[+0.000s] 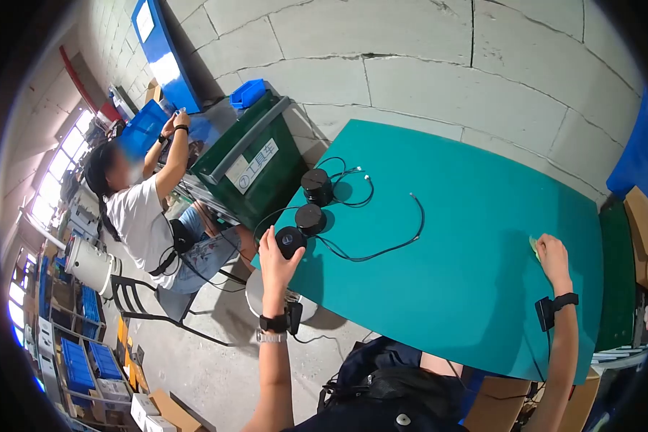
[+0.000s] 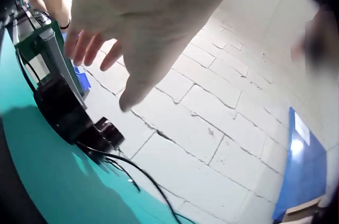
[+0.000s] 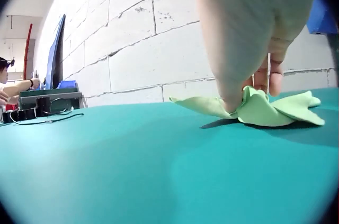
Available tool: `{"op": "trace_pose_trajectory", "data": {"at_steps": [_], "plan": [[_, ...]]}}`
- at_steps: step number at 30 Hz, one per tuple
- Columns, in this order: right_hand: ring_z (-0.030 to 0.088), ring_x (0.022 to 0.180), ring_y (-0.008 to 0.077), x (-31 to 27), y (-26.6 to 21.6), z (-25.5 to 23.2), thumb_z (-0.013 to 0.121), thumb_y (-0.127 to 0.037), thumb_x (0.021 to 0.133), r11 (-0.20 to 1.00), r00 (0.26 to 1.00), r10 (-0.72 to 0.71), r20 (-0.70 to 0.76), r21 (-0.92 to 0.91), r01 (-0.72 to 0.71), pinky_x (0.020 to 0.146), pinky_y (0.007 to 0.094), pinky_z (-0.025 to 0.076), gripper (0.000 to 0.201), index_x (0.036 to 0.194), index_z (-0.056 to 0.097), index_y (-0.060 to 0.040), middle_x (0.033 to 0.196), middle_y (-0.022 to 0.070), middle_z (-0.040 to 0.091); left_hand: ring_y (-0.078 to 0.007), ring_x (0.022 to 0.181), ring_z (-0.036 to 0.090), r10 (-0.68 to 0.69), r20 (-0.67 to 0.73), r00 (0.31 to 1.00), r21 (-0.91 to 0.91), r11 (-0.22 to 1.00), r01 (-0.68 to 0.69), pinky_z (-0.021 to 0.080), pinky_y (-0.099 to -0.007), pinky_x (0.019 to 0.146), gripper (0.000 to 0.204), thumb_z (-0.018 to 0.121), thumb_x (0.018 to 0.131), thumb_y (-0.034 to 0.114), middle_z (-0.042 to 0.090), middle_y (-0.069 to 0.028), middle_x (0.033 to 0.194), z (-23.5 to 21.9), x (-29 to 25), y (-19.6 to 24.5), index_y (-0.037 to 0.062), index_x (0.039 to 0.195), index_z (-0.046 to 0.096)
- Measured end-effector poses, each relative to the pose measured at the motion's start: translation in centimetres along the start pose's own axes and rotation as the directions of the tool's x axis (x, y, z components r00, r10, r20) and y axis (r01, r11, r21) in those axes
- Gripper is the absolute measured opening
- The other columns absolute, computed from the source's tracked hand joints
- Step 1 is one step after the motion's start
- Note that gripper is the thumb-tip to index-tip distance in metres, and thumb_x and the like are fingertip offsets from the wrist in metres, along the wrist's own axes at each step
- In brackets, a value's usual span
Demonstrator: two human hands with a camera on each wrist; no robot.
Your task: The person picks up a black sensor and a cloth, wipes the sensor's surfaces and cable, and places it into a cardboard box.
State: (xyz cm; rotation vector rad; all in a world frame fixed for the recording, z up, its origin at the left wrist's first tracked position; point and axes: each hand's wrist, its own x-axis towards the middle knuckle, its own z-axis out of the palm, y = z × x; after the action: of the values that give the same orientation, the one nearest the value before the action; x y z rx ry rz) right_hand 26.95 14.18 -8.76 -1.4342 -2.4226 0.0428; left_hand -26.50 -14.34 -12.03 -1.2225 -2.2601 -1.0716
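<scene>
Three black cylindrical devices (image 1: 310,218) stand in a row at the left edge of the teal table, with thin black cables (image 1: 381,253) trailing from them. My left hand (image 1: 275,265) is at the nearest device (image 1: 291,243), thumb and fingers spread around its sides. The left wrist view has this hand (image 2: 143,28) with extended fingers, above and beside the black devices (image 2: 62,108); contact cannot be told. At the table's right side, my right hand (image 1: 554,261) pinches a light green cloth (image 3: 265,111), bunched between thumb and fingers and lying on the tabletop.
The teal table (image 1: 453,288) stands against a block wall (image 1: 439,65). A green tool cart (image 1: 252,173) is beyond its left end, carrying a blue bin (image 1: 248,93). A seated person (image 1: 140,216) works at the left. Cardboard boxes (image 1: 495,403) stand below the near edge.
</scene>
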Motion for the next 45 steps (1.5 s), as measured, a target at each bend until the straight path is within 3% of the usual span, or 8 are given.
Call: {"op": "trace_pose_trajectory", "data": {"at_steps": [10,14,20,30,38,40,42,45], "plan": [[0.058,0.073,0.0355,0.4,-6.5,-4.4,0.053,-0.009,0.088,0.985,0.983,-0.055,-0.177,0.149,0.083,0.063,0.0423,0.045,0.009,0.086,0.054,-0.0005,0.078,0.0155,0.058,-0.0228,0.110,0.052,-0.084,-0.007,0.996,-0.303,0.950,0.078,0.045,-0.0323,0.091,0.066,0.077,0.067,0.010,0.051,-0.0124,0.117,-3.9,0.4,4.1,-0.0017,0.124,0.046],[0.050,0.053,0.0199,1.2,-8.8,-4.4,0.045,-0.015,0.097,0.874,0.973,0.147,-0.179,0.484,-0.043,0.052,0.0346,0.039,0.016,0.091,0.051,-0.0007,0.061,0.0143,0.048,-0.0172,0.117,0.048,-0.049,0.342,0.938,-0.881,0.330,0.338,0.043,-0.0306,0.096,0.071,0.077,0.071,0.010,0.047,-0.0073,0.123,-3.8,2.1,13.0,0.0041,0.133,0.042],[0.048,0.085,0.0080,1.2,-7.7,-0.3,0.037,-0.019,0.101,0.083,0.914,0.402,-0.056,0.996,0.024,0.078,0.0239,0.040,0.022,0.098,0.054,-0.0047,0.089,-0.0003,0.054,-0.0228,0.114,0.052,0.302,0.705,0.641,-0.655,-0.069,0.753,0.040,-0.0381,0.102,0.055,0.067,0.084,0.018,0.052,-0.0141,0.124,8.3,3.7,22.8,-0.0039,0.128,0.043],[0.054,0.094,0.0107,-0.6,-4.9,-0.6,0.042,-0.033,0.100,-0.016,0.730,0.681,0.058,0.998,-0.064,0.079,0.0257,0.045,0.033,0.113,0.051,-0.0039,0.107,0.0033,0.056,-0.0249,0.119,0.050,0.473,0.734,0.487,-0.491,-0.126,0.862,0.043,-0.0456,0.101,0.066,0.067,0.085,0.017,0.047,-0.0108,0.129,14.1,1.8,27.3,0.0144,0.138,0.028],[0.056,0.075,0.0060,0.5,-7.4,1.1,0.056,-0.012,0.093,0.428,0.940,0.340,0.040,0.883,-0.193,0.063,0.0242,0.044,0.010,0.096,0.056,-0.0017,0.088,0.0055,0.066,-0.0265,0.116,0.052,0.471,0.759,0.449,-0.472,-0.076,0.878,0.048,-0.0461,0.096,0.068,0.067,0.086,0.021,0.046,-0.0107,0.129,14.8,-0.1,25.8,0.0119,0.139,0.025],[0.055,0.066,0.0079,1.4,-8.5,0.9,0.058,-0.011,0.092,0.633,0.935,0.346,-0.075,0.755,-0.173,0.058,0.0257,0.042,0.011,0.086,0.058,-0.0018,0.076,0.0066,0.064,-0.0254,0.116,0.052,0.470,0.775,0.423,-0.453,-0.054,0.890,0.049,-0.0454,0.095,0.068,0.067,0.086,0.021,0.046,-0.0104,0.129,14.9,-0.7,25.7,0.0107,0.139,0.026],[0.048,0.052,0.0111,2.2,-9.1,1.5,0.059,-0.012,0.091,0.913,0.772,-0.086,-0.629,0.261,0.314,0.052,0.0272,0.038,0.013,0.082,0.058,-0.0015,0.061,0.0072,0.055,-0.0225,0.114,0.053,0.517,0.752,0.408,-0.489,0.024,0.872,0.049,-0.0443,0.095,0.066,0.065,0.087,0.021,0.046,-0.0098,0.130,14.4,-1.0,25.8,0.0078,0.140,0.028],[0.042,0.053,0.0120,1.1,-10.3,0.7,0.055,-0.013,0.093,0.872,0.899,0.107,-0.424,0.474,0.120,0.052,0.0260,0.036,0.016,0.083,0.059,-0.0012,0.061,0.0083,0.049,-0.0214,0.115,0.052,0.541,0.757,0.366,-0.477,0.075,0.876,0.048,-0.0425,0.095,0.065,0.064,0.088,0.020,0.046,-0.0089,0.130,13.6,-1.5,26.5,0.0048,0.140,0.029]]}}
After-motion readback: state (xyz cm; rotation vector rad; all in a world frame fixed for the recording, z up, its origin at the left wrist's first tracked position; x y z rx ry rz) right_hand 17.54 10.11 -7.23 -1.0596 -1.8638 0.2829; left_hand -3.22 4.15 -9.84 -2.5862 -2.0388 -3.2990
